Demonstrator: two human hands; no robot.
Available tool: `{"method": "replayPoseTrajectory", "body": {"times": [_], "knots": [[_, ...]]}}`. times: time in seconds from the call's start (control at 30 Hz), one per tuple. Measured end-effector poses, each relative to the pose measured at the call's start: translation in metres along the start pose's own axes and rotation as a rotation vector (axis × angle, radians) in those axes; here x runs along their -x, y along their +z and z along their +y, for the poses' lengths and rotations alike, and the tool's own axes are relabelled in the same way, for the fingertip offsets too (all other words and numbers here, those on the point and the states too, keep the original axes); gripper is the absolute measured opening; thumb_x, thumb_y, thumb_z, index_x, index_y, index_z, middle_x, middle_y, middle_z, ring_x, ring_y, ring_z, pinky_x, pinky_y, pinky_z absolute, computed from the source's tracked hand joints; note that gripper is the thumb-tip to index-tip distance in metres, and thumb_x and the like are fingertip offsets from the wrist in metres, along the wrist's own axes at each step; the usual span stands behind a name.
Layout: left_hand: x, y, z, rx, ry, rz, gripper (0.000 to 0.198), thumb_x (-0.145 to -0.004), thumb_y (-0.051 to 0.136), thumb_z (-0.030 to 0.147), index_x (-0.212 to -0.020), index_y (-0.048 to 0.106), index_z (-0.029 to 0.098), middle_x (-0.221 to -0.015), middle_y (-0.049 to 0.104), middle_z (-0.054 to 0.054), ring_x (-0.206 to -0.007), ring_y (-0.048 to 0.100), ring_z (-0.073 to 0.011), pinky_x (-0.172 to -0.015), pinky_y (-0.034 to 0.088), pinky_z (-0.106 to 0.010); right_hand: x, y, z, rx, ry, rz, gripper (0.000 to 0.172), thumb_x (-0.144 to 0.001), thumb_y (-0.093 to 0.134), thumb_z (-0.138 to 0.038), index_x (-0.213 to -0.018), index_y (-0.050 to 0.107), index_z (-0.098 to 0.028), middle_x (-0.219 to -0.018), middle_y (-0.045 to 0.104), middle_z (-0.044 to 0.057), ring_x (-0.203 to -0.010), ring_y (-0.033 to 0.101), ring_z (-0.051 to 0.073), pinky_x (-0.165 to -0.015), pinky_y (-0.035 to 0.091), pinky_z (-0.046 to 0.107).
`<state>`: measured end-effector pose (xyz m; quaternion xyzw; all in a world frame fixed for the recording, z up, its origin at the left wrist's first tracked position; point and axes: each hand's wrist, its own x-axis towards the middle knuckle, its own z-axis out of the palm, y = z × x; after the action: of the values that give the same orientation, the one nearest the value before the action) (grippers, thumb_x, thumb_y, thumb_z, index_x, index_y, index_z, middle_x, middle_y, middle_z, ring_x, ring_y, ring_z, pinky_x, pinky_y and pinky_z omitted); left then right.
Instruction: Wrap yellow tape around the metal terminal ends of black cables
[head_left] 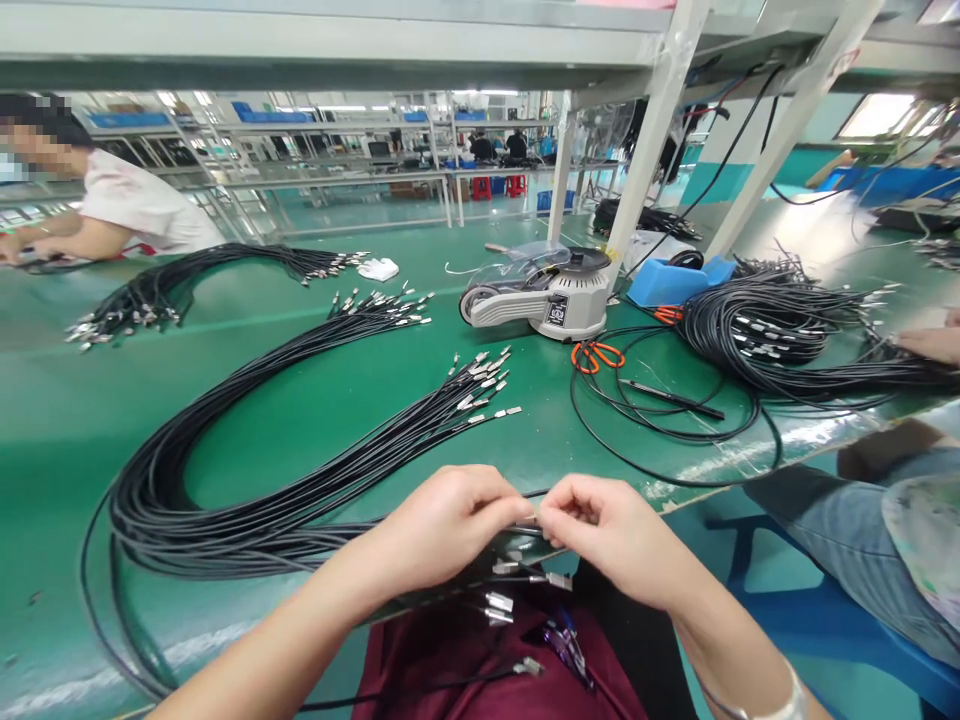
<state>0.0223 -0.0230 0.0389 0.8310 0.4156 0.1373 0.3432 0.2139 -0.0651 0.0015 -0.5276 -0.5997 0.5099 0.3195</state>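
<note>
While L grip (450,520) + R grip (611,535) seem to pinch blk cable (523,531) betw. them | loose connectors (499,603) are just below | risk: table (285,425) edge catches 1, pull slips cable out

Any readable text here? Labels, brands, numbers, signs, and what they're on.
None legible.
Black label on the tape dispenser: pale print, too small and blurred to read.
Black cables: no text I can make out.
</note>
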Motion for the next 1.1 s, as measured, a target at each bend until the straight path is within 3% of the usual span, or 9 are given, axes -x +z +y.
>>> {"method": "replayPoseTrajectory", "body": {"times": [0.13, 0.23, 0.37, 0.53, 0.7, 0.83, 0.9, 1.0, 1.1], "knots": [[-0.024, -0.013, -0.015, -0.274, -0.013, 0.242, 0.025, -0.091, 0.044, 0.028, -0.092, 0.067, 0.018, -0.093, 0.067, -0.004, -0.087, 0.060, -0.0161, -0.082, 0.044, -0.026, 0.026, 0.001, -0.003, 0.171, -0.075, -0.249, 0.010, -0.077, 0.062, -0.023, -0.070, 0.068, -0.021, -0.066, 0.068, -0.001, -0.059, 0.059, 0.014, -0.056, 0.043, 0.023], [-0.059, -0.005, -0.032, -0.451, -0.013, 0.256, 0.021, -0.087, 0.048, 0.019, -0.094, 0.066, 0.013, -0.097, 0.064, -0.013, -0.098, 0.057, -0.0246, -0.089, 0.042, -0.036, 0.027, -0.009, 0.000, 0.206, -0.087, -0.371, 0.009, -0.074, 0.066, -0.024, -0.067, 0.070, -0.021, -0.064, 0.069, 0.000, -0.059, 0.060, 0.015, -0.058, 0.044, 0.024], [-0.086, 0.004, -0.043, -0.459, -0.052, 0.285, 0.020, -0.084, 0.046, 0.012, -0.076, 0.064, 0.011, -0.090, 0.062, -0.017, -0.097, 0.055, -0.0294, -0.087, 0.041, -0.043, -0.001, -0.032, 0.005, 0.011, 0.027, -0.070, 0.020, -0.082, 0.059, -0.033, -0.072, 0.068, -0.018, -0.070, 0.069, 0.002, -0.064, 0.062, 0.015, -0.060, 0.047, 0.025], [-0.071, -0.002, -0.037, -0.348, -0.056, 0.262, 0.014, -0.085, 0.047, 0.021, -0.083, 0.060, 0.017, -0.080, 0.064, -0.005, -0.079, 0.059, -0.0192, -0.075, 0.046, -0.032, -0.058, -0.034, 0.006, -0.216, -0.006, 0.279, 0.033, -0.075, 0.066, -0.044, -0.092, 0.067, -0.015, -0.081, 0.069, 0.007, -0.069, 0.063, 0.016, -0.061, 0.050, 0.027], [-0.048, -0.006, -0.029, 0.083, -0.132, 0.179, 0.024, -0.086, 0.043, 0.030, -0.102, 0.059, 0.021, -0.072, 0.062, 0.001, -0.060, 0.058, -0.0136, -0.056, 0.046, -0.024, -0.094, -0.020, -0.002, -0.266, -0.076, 0.236, 0.027, -0.071, 0.069, -0.041, -0.079, 0.068, -0.014, -0.066, 0.065, 0.002, -0.063, 0.061, 0.014, -0.062, 0.049, 0.027], [-0.043, -0.010, -0.033, 0.347, -0.294, 0.010, 0.030, -0.083, 0.047, 0.043, -0.082, 0.061, 0.017, -0.066, 0.054, 0.001, -0.053, 0.052, -0.0123, -0.043, 0.041, -0.022, -0.093, -0.019, -0.007, -0.246, -0.159, 0.200, 0.020, -0.076, 0.066, -0.036, -0.079, 0.069, -0.016, -0.065, 0.065, 0.000, -0.061, 0.058, 0.012, -0.063, 0.048, 0.026], [-0.048, -0.009, -0.035, 0.466, -0.308, 0.015, 0.035, -0.081, 0.050, 0.050, -0.073, 0.058, 0.016, -0.062, 0.052, 0.002, -0.051, 0.050, -0.0110, -0.044, 0.041, -0.022, -0.091, -0.021, -0.010, -0.249, -0.183, 0.152, 0.018, -0.077, 0.066, -0.035, -0.080, 0.070, -0.017, -0.065, 0.065, -0.001, -0.062, 0.059, 0.012, -0.064, 0.048, 0.025], [-0.058, -0.001, -0.034, 0.655, -0.296, 0.123, 0.037, -0.074, 0.056, 0.053, -0.085, 0.059, 0.018, -0.062, 0.052, 0.003, -0.050, 0.049, -0.0111, -0.043, 0.039, -0.022, -0.102, -0.040, -0.017, -0.249, -0.152, 0.081, 0.018, -0.072, 0.071, -0.035, -0.075, 0.071, -0.017, -0.062, 0.066, -0.001, -0.061, 0.060, 0.013, -0.061, 0.049, 0.025], [-0.062, 0.008, -0.035, 0.646, -0.316, 0.188, 0.039, -0.069, 0.061, 0.050, -0.092, 0.063, 0.018, -0.067, 0.058, 0.001, -0.054, 0.051, -0.0124, -0.047, 0.041, -0.023, -0.134, -0.088, -0.026, -0.317, -0.070, 0.319, 0.025, -0.069, 0.074, -0.038, -0.072, 0.070, -0.014, -0.067, 0.068, 0.003, -0.059, 0.061, 0.013, -0.055, 0.049, 0.024]]}}
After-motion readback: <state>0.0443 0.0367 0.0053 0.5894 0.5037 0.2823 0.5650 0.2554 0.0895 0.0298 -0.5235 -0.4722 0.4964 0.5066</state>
